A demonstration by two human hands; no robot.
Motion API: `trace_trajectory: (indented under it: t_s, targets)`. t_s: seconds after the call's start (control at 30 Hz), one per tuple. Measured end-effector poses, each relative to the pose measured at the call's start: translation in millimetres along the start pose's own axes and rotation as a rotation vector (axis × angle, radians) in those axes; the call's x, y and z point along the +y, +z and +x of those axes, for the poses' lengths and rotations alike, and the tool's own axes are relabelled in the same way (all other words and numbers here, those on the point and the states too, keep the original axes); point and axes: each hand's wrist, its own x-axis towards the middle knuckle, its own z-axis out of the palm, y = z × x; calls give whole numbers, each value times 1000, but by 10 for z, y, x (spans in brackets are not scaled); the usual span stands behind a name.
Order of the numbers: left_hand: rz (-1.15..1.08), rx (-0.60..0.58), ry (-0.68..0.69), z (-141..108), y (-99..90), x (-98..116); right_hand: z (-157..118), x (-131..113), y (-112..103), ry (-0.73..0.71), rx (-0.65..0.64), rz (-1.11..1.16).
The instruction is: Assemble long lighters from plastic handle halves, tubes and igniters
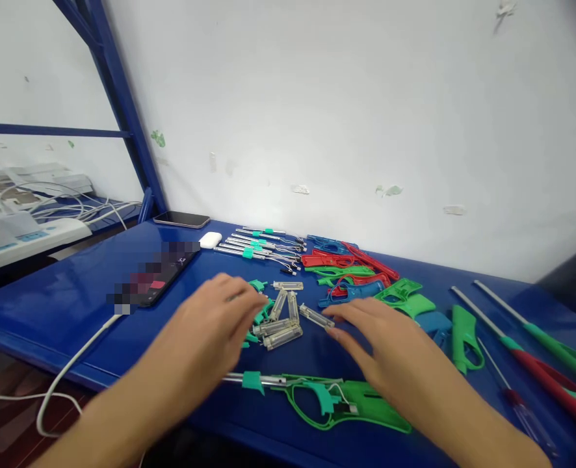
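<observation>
My right hand (376, 338) pinches the near end of a clear lighter fuel tank (316, 316) between thumb and fingers. Several more clear tanks (283, 337) lie in a loose pile to its left. Over the teal trigger pieces (263, 313) is my left hand (214, 318), its fingers curled together; whatever they hold, if anything, is hidden. In front of both hands lies an open green lighter handle shell (366, 406). A metal tube (234, 377) with a teal collar, a teal trigger (323, 395) and a white wire sit in it.
Behind are metal tubes with wires (253, 246) and red, green and blue handle shells (341, 263). At right lie a screwdriver (522, 409) and long lighters, one red (556, 383), one green (565, 357). Phones (183, 220), a white case (210, 240) and a cable (80, 354) lie left.
</observation>
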Motion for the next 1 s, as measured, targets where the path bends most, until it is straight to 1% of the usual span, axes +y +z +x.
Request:
trace_trajectory:
  t_s: [0.07,0.1,0.17,0.23,0.33,0.43,0.57,0.77,1.0]
  targets:
    - [54,-61,-75,139,-134,-266,195,7,14,-43,-42,-49]
    - [70,-95,-98,195,-170,-381,276,2,31,-59,-58,-76]
    - [79,-168,-117,268,-170,-550,388,-14,85,-79,-81,-133]
    - [74,-243,-119,288,-102,-629,428,-24,151,-93,-89,-175]
    - [72,-323,-121,266,14,-625,402,-8,243,-106,-76,-204]
    - [93,-357,-139,267,62,-562,363,26,285,-106,-38,-220]
    - [131,-403,-167,321,78,-507,355,57,234,-90,40,-201]
    - [184,-432,-194,345,111,-493,368,106,129,-48,164,-112]
    - [237,-458,-205,371,169,-510,370,101,149,-22,210,-54]
